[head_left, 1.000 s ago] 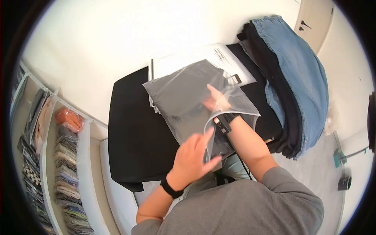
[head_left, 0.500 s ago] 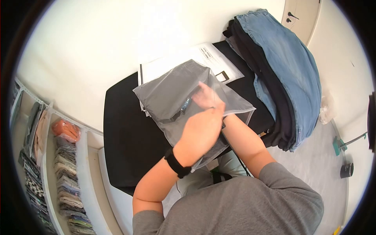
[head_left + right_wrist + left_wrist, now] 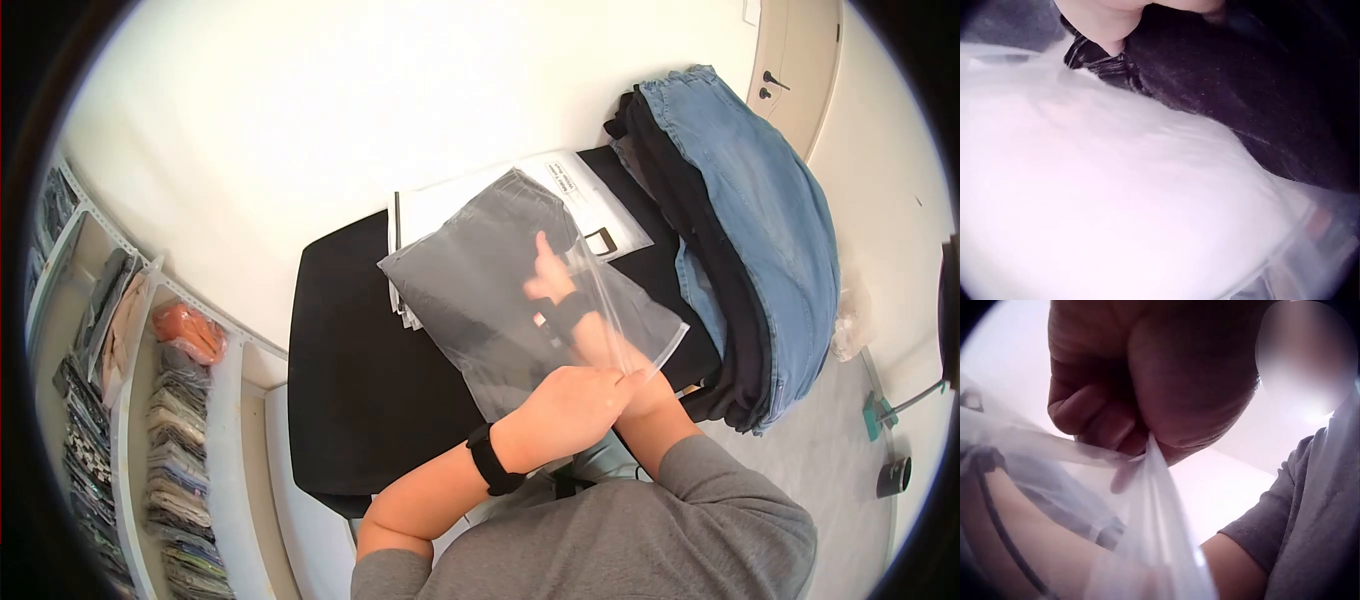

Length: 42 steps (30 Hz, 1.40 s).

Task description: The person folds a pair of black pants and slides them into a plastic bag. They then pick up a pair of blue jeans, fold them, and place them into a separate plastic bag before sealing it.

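Note:
A clear plastic bag [image 3: 480,350] with a folded dark garment [image 3: 1222,75] inside lies across the black table. My left hand [image 3: 570,408], wearing a black wristband, pinches the bag's open edge close to my right forearm. In the left wrist view, gathered plastic [image 3: 1157,506] hangs from between the left thumb and curled fingers. My right hand [image 3: 549,275] is inside the bag up to the forearm, seen hazily through the film, one digit pointing up. In the right wrist view, its fingertips [image 3: 1109,37] press on the dark cloth by a rumpled edge.
White printed plastic bags [image 3: 590,210] lie under and behind the bag on the black table [image 3: 350,400]. A pile of jeans and dark trousers [image 3: 750,230] drapes over the right side. Shelves [image 3: 125,400] with stacked clothes stand at the left.
My left hand has come over to the right and now pinches the bag's edge. That edge has moved farther up my right forearm, with my right hand still inside.

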{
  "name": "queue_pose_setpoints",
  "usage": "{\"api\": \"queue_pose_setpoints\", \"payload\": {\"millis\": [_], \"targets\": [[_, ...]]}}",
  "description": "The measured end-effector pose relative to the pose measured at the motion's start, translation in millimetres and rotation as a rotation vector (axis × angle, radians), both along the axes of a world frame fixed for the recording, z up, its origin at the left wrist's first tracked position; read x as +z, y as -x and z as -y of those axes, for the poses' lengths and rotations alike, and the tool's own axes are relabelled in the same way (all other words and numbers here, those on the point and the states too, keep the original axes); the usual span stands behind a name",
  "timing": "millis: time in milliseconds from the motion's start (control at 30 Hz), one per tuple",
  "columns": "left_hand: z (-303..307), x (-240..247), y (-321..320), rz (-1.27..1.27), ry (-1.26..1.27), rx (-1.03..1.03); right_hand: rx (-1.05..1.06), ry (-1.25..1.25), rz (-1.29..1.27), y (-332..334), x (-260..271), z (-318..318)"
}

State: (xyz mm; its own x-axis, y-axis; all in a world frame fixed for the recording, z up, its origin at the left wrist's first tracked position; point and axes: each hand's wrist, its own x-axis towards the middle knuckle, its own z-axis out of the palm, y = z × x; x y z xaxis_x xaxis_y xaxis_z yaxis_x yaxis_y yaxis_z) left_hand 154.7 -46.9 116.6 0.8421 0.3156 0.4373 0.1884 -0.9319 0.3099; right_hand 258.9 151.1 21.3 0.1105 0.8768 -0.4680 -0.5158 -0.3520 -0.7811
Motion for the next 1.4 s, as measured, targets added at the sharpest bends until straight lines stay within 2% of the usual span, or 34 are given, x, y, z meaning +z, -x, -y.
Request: {"api": "queue_pose_setpoints", "payload": {"millis": [33,100,233,300,333,400,433,467,533,567,600,667,700,833,1033,1133,1267,1333,1400], "targets": [[-0.4,-0.1,-1.4,-0.042,0.004,0.024,-0.009,0.065,-0.005,1.2,8.2,5.5],[-0.5,-2.2,-2.7,-0.081,0.017,0.041,-0.113,-0.275,-0.463,2.2,9.6,13.3],[1.1,-7.4,-5.3,-0.055,-0.007,0.045,-0.275,-0.191,-0.254,-8.5,10.8,11.4],[1.8,-9.9,-6.6,-0.041,-0.006,0.043,-0.318,-0.384,-0.470,-17.6,3.6,7.3],[1.3,-13.0,-7.6,-0.046,-0.028,0.051,-0.319,-0.375,-0.470,-27.8,-9.0,-1.7],[-0.3,-17.7,-8.6,-0.051,-0.035,0.062,-0.179,-0.326,-0.500,-46.1,-30.7,-14.4],[-1.1,-19.8,-9.5,-0.018,-0.038,0.061,-0.183,-0.198,-0.397,-40.2,-1.6,2.1],[-0.9,-21.6,-10.4,0.016,-0.039,0.060,-0.185,-0.180,-0.395,-38.4,13.9,16.5],[1.3,-24.0,-12.0,0.011,-0.031,0.062,-0.055,-0.302,-0.510,-37.4,29.0,30.1],[1.4,-25.3,-12.8,0.026,-0.025,0.055,-0.062,-0.234,-0.389,-43.1,19.5,20.0],[1.3,-26.0,-13.9,0.041,-0.018,0.049,-0.059,-0.230,-0.385,-45.3,12.5,12.8],[2.9,-27.2,-15.3,0.051,-0.029,0.045,0.046,-0.278,-0.147,-48.3,-4.2,2.4],[3.3,-27.5,-14.8,0.057,-0.047,0.037,0.048,-0.273,-0.148,-53.8,-16.0,-8.8],[3.0,-25.1,-12.5,-0.017,-0.039,0.055,-0.178,-0.020,-0.119,-64.3,-26.6,-23.3],[3.4,-25.1,-12.7,0.054,-0.034,0.074,-0.295,-0.056,-0.045,-72.2,-20.3,-25.8],[4.5,-22.2,-12.1,0.031,-0.012,0.089,-0.241,-0.136,-0.075,-81.0,-25.6,-30.9],[10.3,-29.1,-12.3,0.021,0.013,0.063,0.025,-0.317,-0.191,-90.0,-53.3,-23.2],[11.7,-30.0,-12.4,0.030,0.023,0.039,0.067,-0.163,0.025,-41.3,38.5,57.4],[13.1,-30.2,-13.8,-0.033,0.037,-0.010,0.061,0.238,-0.168,-35.0,19.6,45.7]]}}
